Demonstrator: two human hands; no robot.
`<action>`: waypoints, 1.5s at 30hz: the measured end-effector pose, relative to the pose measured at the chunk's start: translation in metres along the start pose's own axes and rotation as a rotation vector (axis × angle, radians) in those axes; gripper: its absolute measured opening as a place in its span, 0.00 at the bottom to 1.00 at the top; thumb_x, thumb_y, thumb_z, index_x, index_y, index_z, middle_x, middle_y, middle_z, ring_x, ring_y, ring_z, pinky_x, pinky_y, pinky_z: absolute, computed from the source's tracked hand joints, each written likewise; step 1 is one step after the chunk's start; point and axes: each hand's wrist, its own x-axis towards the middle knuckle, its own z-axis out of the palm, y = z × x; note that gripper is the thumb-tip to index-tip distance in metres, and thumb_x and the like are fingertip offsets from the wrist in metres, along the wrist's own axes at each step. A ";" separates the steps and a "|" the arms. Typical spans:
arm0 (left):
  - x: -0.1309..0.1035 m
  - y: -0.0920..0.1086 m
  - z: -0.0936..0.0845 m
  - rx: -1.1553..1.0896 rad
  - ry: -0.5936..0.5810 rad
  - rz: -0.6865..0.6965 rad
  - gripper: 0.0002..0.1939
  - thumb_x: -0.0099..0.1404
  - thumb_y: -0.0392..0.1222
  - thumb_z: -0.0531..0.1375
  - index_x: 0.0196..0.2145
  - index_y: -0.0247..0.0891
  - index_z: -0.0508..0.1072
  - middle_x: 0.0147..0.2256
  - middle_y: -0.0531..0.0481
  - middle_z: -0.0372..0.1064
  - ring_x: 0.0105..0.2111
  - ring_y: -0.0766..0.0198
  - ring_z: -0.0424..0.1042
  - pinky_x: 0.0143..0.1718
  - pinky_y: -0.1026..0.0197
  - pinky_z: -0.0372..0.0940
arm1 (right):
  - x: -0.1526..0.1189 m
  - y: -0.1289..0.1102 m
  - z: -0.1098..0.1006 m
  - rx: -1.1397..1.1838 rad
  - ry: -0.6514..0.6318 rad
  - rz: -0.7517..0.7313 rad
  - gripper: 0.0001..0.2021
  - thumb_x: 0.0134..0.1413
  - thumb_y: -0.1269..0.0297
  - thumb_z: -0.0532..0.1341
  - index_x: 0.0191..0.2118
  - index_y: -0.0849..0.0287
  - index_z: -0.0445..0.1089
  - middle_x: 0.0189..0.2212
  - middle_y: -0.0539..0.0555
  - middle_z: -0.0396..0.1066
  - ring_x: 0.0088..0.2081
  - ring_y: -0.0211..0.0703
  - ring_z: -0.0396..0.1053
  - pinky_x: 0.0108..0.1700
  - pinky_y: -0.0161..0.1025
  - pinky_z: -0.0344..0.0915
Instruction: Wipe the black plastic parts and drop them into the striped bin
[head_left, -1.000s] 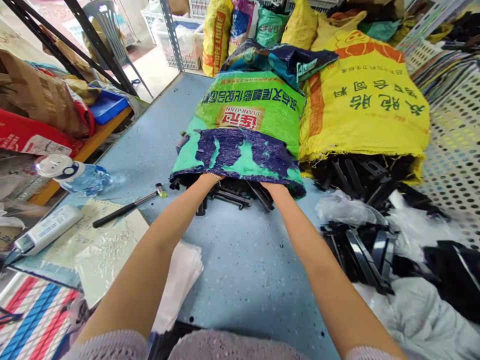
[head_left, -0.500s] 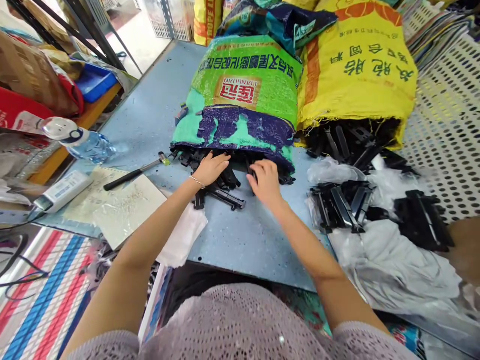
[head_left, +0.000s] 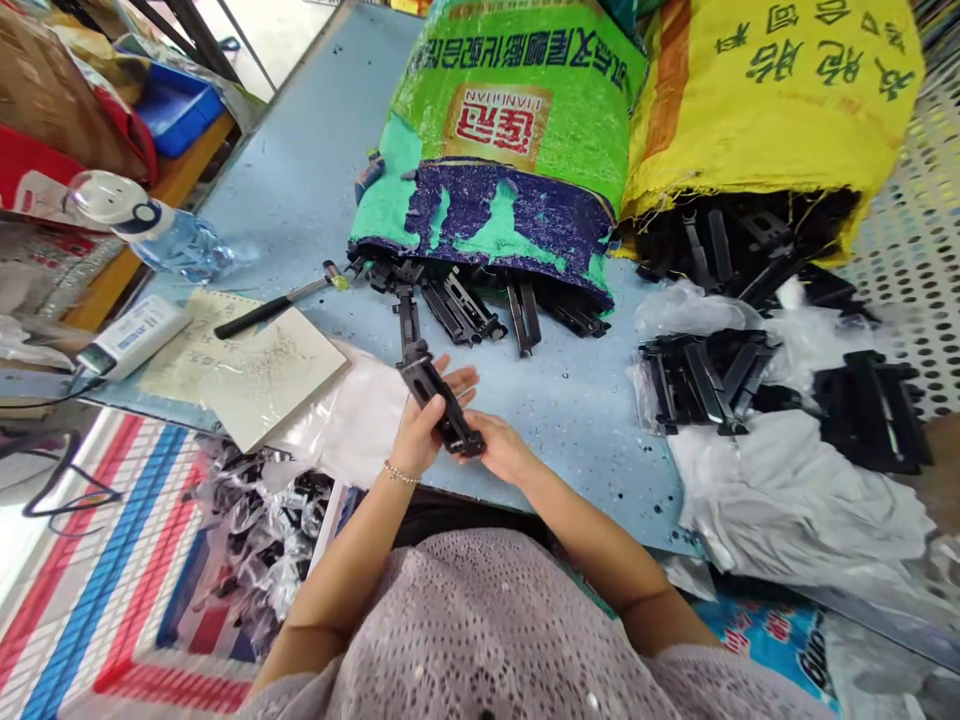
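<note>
My left hand [head_left: 421, 430] holds a black plastic part [head_left: 436, 392] near the table's front edge, its thumb across the top and other fingers spread beneath. The fingers of my right hand [head_left: 499, 447] grip the lower end of the same part. Beyond the hands, more black parts [head_left: 459, 308] stick out of the mouth of a green sack [head_left: 525, 110] lying on the blue table [head_left: 577, 420]. One slim black piece lies just past the held part's upper end.
A yellow sack [head_left: 780, 110] of black parts lies at the right, with bagged parts [head_left: 705, 375] before it. At the left are a black-handled tool [head_left: 259, 315], paper pad [head_left: 274, 380], white box [head_left: 135, 338], clear bottle [head_left: 161, 230] and white plastic bags [head_left: 364, 405].
Both hands have drawn back from the green sack's mouth towards my body, and now hold a black part between them. The camera view has tilted down.
</note>
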 end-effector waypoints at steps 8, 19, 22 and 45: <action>-0.007 0.039 0.007 0.024 -0.005 -0.114 0.25 0.61 0.57 0.67 0.49 0.39 0.71 0.32 0.54 0.67 0.26 0.70 0.69 0.29 0.65 0.67 | -0.013 -0.026 -0.019 -0.610 0.131 -0.365 0.17 0.72 0.51 0.45 0.47 0.53 0.66 0.39 0.56 0.73 0.39 0.47 0.71 0.44 0.46 0.67; -0.003 0.026 0.014 -0.085 0.023 -0.291 0.27 0.58 0.59 0.69 0.47 0.40 0.70 0.28 0.56 0.65 0.20 0.72 0.64 0.20 0.66 0.61 | -0.001 -0.055 -0.027 -0.714 0.081 -0.381 0.26 0.73 0.43 0.42 0.33 0.53 0.66 0.26 0.51 0.67 0.29 0.42 0.65 0.35 0.41 0.61; 0.002 0.027 0.007 -0.169 0.086 -0.299 0.26 0.60 0.58 0.68 0.48 0.40 0.69 0.30 0.56 0.67 0.20 0.72 0.63 0.19 0.67 0.61 | -0.022 -0.038 -0.016 -0.878 -0.085 -0.498 0.24 0.69 0.40 0.49 0.33 0.54 0.69 0.30 0.54 0.71 0.32 0.45 0.66 0.36 0.43 0.61; 0.033 -0.013 0.003 0.143 0.204 0.047 0.29 0.68 0.58 0.60 0.62 0.50 0.60 0.54 0.47 0.69 0.47 0.59 0.75 0.48 0.54 0.72 | 0.008 -0.056 -0.037 -0.734 0.172 -0.384 0.16 0.73 0.52 0.48 0.46 0.53 0.70 0.40 0.56 0.74 0.44 0.48 0.71 0.49 0.45 0.66</action>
